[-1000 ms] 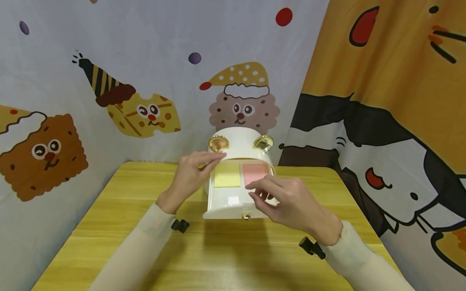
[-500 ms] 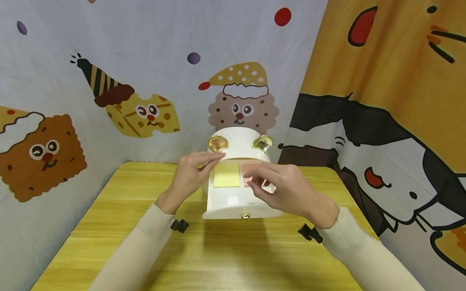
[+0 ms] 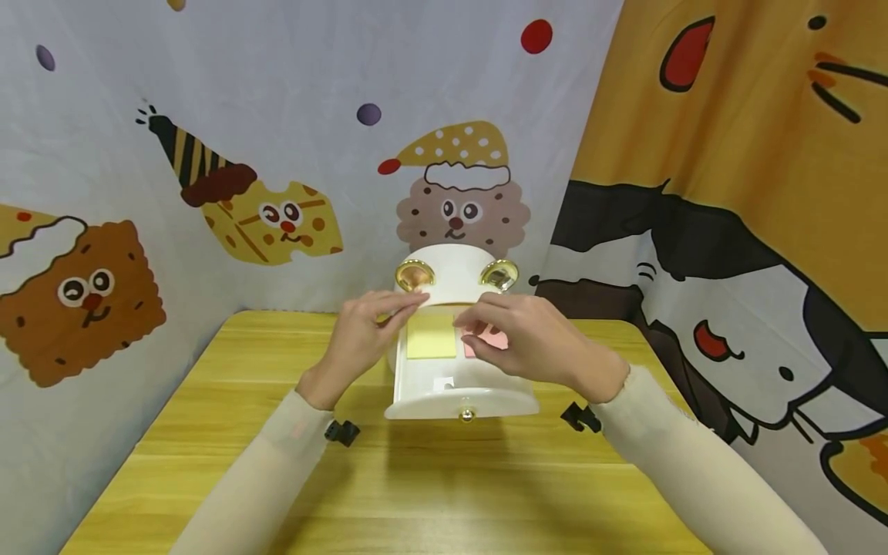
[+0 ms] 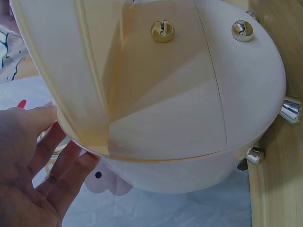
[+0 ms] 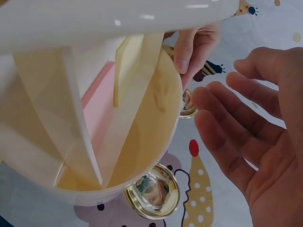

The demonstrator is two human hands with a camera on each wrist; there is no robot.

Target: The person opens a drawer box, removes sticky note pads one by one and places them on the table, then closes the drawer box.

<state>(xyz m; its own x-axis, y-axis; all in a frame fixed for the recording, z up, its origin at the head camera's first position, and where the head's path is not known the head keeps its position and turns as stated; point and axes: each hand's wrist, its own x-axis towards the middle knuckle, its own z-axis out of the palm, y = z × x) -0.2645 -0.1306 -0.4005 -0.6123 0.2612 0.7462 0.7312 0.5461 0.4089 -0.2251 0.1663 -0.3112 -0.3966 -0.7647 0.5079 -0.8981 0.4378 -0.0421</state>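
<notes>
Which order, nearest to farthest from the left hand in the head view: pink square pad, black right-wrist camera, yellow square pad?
1. Yellow square pad, just rightward.
2. Pink square pad, further right.
3. Black right-wrist camera, lower right.

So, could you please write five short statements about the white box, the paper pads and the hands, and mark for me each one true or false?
1. A gold knob sits on the front of the white drawer. True.
2. The drawer is fully shut. False: it is pulled out of the white box.
3. In the head view, the yellow pad lies left of the pink pad. True.
4. The right hand holds the yellow pad. False: the right hand's fingers hold nothing visible.
5. The left hand touches the white box. True.
</notes>
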